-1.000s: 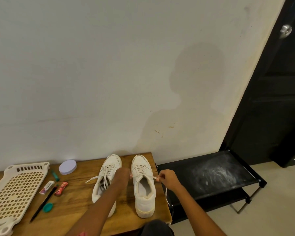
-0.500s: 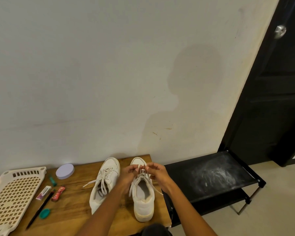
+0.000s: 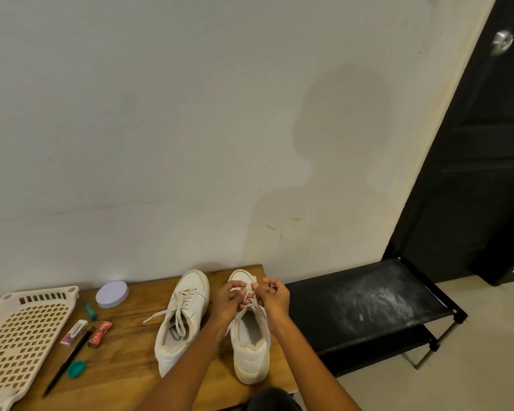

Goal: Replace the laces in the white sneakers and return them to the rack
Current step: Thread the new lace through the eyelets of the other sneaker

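Two white sneakers stand side by side on a wooden bench (image 3: 125,369), toes to the wall. The left sneaker (image 3: 182,318) is laced, with loose lace ends trailing left. Over the tongue of the right sneaker (image 3: 251,348) my left hand (image 3: 230,301) and my right hand (image 3: 275,298) meet, each pinching an end of its white lace (image 3: 247,295). The lace crosses between my fingers above the top eyelets. My hands hide the front lacing of that shoe.
A black two-shelf shoe rack (image 3: 368,304) stands right of the bench, its top shelf dusty. On the bench's left lie a cream perforated tray (image 3: 18,336), a lilac lid (image 3: 112,294), a black pen (image 3: 69,360), a teal cap (image 3: 76,368) and small packets. A black door (image 3: 487,143) is at right.
My hands came in from the sides of the right sneaker and now meet over its tongue, drawing the lace ends together. The view has tilted slightly.
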Demonstrator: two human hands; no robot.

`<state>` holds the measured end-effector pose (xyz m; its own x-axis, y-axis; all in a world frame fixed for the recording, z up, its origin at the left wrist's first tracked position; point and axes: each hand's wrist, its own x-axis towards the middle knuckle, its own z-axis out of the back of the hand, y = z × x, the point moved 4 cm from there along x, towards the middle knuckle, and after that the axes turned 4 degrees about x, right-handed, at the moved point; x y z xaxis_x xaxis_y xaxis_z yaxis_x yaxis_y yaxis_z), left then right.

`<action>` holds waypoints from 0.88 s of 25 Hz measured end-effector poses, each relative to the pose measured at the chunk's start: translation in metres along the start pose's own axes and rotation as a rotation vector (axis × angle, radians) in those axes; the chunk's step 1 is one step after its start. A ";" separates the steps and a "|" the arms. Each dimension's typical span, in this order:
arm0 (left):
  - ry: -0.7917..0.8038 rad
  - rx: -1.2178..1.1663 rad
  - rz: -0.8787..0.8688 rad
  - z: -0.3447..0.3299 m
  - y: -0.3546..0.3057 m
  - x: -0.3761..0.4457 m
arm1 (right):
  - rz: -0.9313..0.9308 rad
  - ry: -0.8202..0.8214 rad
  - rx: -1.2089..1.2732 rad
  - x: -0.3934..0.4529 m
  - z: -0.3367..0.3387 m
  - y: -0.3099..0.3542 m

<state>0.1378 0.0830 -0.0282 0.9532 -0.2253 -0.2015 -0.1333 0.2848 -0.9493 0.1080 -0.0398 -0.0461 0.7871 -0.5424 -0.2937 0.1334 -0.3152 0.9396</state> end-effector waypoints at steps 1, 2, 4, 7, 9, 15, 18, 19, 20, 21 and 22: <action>0.019 -0.041 0.010 0.000 0.000 -0.001 | 0.006 -0.023 -0.006 0.000 0.000 0.001; 0.035 -0.061 0.015 0.000 0.001 -0.001 | 0.022 -0.023 -0.030 -0.001 -0.001 0.002; 0.067 -0.066 0.018 0.000 0.001 0.000 | 0.035 0.024 -0.090 0.000 -0.003 0.003; 0.087 -0.048 0.017 0.001 0.005 0.006 | 0.019 0.169 -0.190 0.003 -0.007 0.003; 0.089 0.014 -0.010 0.000 0.006 0.008 | 0.010 0.246 -0.275 0.003 -0.006 0.005; 0.117 -0.001 0.019 -0.003 0.007 0.006 | 0.062 0.123 -0.269 0.003 0.006 0.011; 0.154 -0.035 0.027 0.000 0.006 0.006 | 0.049 0.166 -0.324 0.000 -0.002 0.007; 0.138 -0.019 0.029 0.001 0.006 0.007 | 0.039 0.199 -0.326 -0.001 -0.003 0.006; 0.109 -0.002 0.027 0.001 0.005 0.008 | 0.020 0.234 -0.307 -0.001 -0.004 0.005; 0.070 0.033 0.024 0.000 0.005 0.009 | -0.009 0.266 -0.271 -0.001 -0.003 0.003; 0.039 0.072 0.018 0.000 0.005 0.011 | -0.032 0.299 -0.233 -0.001 -0.002 0.000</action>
<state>0.1475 0.0816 -0.0349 0.9395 -0.2552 -0.2286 -0.1289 0.3549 -0.9260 0.1079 -0.0376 -0.0452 0.9166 -0.2730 -0.2920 0.2674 -0.1241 0.9556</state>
